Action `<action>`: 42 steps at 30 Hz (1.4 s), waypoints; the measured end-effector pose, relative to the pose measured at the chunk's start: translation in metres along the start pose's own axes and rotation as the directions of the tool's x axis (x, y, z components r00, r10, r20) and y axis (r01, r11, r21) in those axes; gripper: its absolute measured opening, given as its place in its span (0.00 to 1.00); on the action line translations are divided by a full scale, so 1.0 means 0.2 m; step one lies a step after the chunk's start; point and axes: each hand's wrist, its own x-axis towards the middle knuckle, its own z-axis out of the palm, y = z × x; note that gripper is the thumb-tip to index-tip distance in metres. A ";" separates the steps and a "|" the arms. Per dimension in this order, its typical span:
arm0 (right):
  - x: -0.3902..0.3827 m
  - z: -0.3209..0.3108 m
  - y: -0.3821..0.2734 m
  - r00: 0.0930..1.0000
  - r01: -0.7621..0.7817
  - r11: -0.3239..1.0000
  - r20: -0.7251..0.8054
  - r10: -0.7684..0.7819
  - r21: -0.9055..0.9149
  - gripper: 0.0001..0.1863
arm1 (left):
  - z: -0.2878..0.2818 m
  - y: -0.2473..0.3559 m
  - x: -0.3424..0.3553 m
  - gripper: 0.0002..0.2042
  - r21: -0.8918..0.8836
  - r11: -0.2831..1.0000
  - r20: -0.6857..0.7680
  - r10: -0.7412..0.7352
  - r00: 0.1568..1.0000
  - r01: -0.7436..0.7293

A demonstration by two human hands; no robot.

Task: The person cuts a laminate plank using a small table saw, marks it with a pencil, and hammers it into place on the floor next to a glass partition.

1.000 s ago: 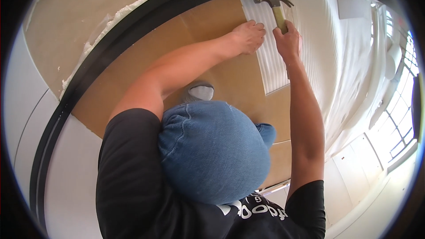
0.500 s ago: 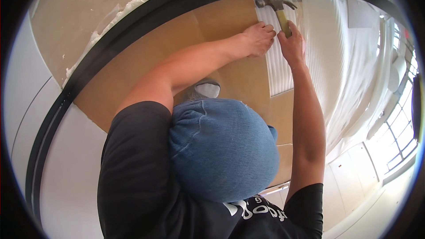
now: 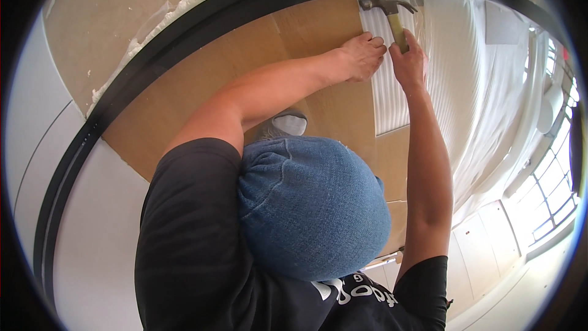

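Note:
My right hand (image 3: 409, 62) grips a claw hammer (image 3: 397, 24) by its yellowish handle, with the dark metal head pointing away from me. Beneath the hammer lies ribbed white foam underlay (image 3: 392, 107). My left hand (image 3: 364, 56) rests where the brown wood-look floor boards (image 3: 245, 46) meet the foam, to the left of the hammer. Its fingers are curled closed, and whatever they hold, if anything, is hidden. A small gap separates the two hands.
A black frame or track (image 3: 202, 5) curves along the far and left sides. My bent knee in blue denim (image 3: 315, 208) and a grey-tipped shoe (image 3: 289, 124) are close by. Wrinkled translucent sheeting (image 3: 471, 92) spreads on the right, before a gridded window (image 3: 554, 193).
The whole view has shifted slightly. Both hands and the hammer keep nearly the same place against the boards and the foam.

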 end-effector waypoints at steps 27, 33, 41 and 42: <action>0.00 0.04 0.02 0.998 0.042 0.999 -0.054 -0.042 -0.002 0.27 | 0.01 -0.01 0.01 0.11 -0.005 1.000 0.000 0.006 1.000 -0.006; 0.00 0.04 0.03 0.998 0.034 0.999 -0.051 -0.033 0.018 0.27 | -0.03 0.00 0.01 0.10 0.001 1.000 0.039 -0.001 0.999 0.001; 0.00 0.04 0.04 0.999 0.031 0.999 -0.029 -0.030 0.040 0.29 | -0.02 0.00 0.01 0.10 0.016 1.000 0.001 0.006 1.000 -0.006; 0.00 0.05 0.03 1.000 0.018 1.000 -0.024 -0.017 0.014 0.28 | -0.01 -0.01 0.00 0.10 0.016 1.000 0.006 0.006 1.000 -0.006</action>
